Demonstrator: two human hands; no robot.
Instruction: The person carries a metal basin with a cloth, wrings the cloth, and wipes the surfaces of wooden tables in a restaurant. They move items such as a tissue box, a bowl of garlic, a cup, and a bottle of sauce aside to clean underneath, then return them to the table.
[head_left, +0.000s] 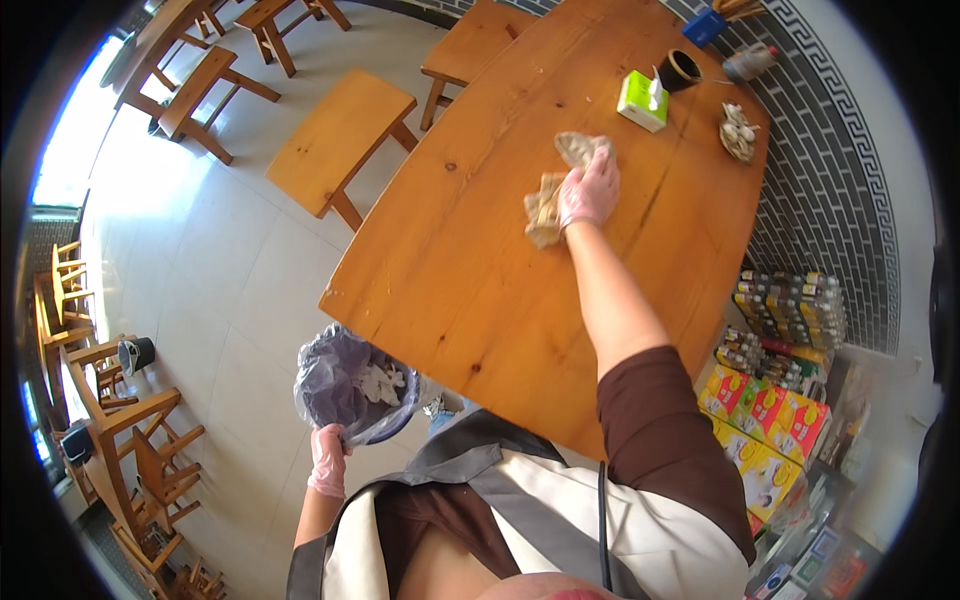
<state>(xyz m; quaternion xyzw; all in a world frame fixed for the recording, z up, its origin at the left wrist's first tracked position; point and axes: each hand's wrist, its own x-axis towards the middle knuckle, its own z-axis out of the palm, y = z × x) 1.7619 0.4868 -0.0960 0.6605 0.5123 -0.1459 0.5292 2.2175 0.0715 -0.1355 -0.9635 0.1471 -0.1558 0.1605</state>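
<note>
My right hand (591, 189), in a thin pink glove, presses a crumpled beige cloth (546, 217) against the wooden tabletop (480, 300). Part of the cloth sticks out beyond my fingertips. Below the table's near left corner, my gloved left hand (328, 457) grips the rim of a blue waste bin (411, 409). A translucent plastic bag (322, 375) lines the bin, and crumpled white tissues (379, 384) lie inside it.
Toward the far right of the table stand a green tissue pack (643, 101), a dark cup (681, 70), a plate of garlic (739, 133) and a blue chopstick holder (705, 27). Wooden stools (343, 139) flank the table. Stacked bottles (787, 307) and cartons (761, 435) stand at right.
</note>
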